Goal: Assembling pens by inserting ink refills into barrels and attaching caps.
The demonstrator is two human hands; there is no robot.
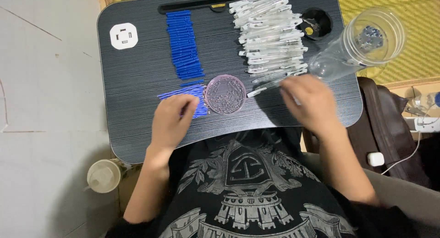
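- left hand (172, 121) is lying flat, fingers together, pressing on a small bunch of blue refills (183, 96), lower-mid of the frame
- right hand (309, 102) is hovering w/ curled fingers over a clear pen barrel (263, 87); can't tell if it's actually pinching it, too blurry
- pink dish (225, 94) of tiny bits is sitting btw the hands
- bigger row of blue refills (184, 43) and pile of clear pen barrels (270, 34) are lying up top on the black lap desk (133, 82)
- clear jar (357, 47) is lying at upper right

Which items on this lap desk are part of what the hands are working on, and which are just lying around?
In use: left hand on blue refills; right hand at clear pen barrels; pink dish of small parts.

Lying about: clear jar, white square piece, cup on floor.
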